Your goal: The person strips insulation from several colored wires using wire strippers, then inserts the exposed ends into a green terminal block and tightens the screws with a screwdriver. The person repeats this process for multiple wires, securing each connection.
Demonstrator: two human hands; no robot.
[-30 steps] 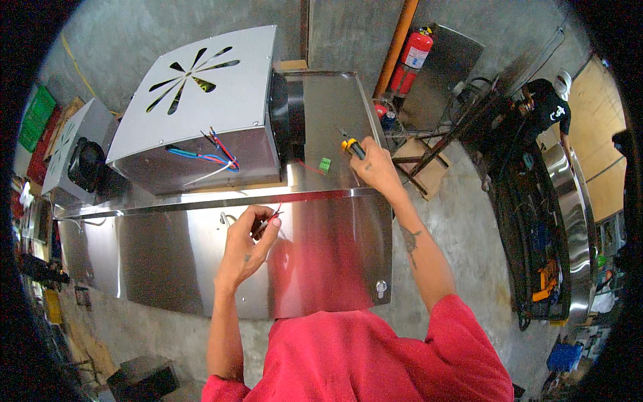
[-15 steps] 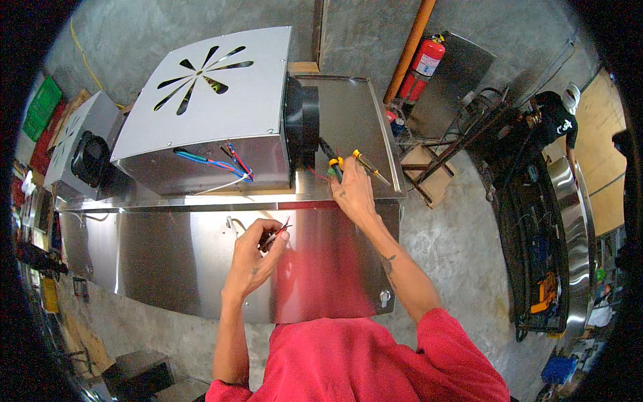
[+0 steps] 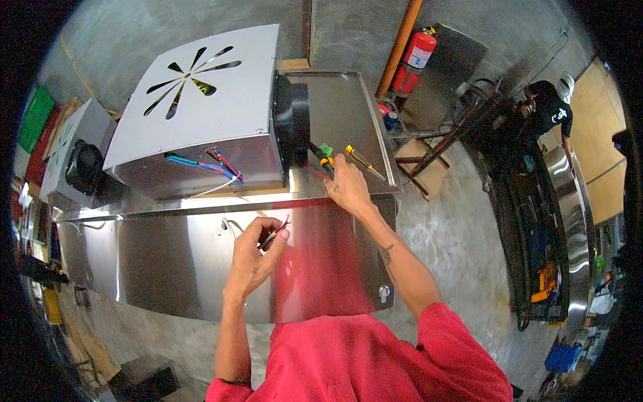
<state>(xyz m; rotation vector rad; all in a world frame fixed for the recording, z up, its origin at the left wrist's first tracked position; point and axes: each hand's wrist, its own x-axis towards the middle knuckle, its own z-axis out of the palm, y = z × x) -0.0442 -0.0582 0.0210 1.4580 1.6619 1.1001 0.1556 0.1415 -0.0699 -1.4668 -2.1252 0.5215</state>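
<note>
Between left fingers, pinched wires, beyond right fingers, green block, grip unclear

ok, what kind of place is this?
Probably a metalwork or assembly workshop: grey metal box with exposed wires, screwdriver on a steel surface, fire extinguisher by a concrete wall.

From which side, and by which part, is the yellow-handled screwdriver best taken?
Probably by its thick handle, from above and the right: the screwdriver lies flat, thin shaft slanting toward near right, and the right hand crowds its left side.
</note>
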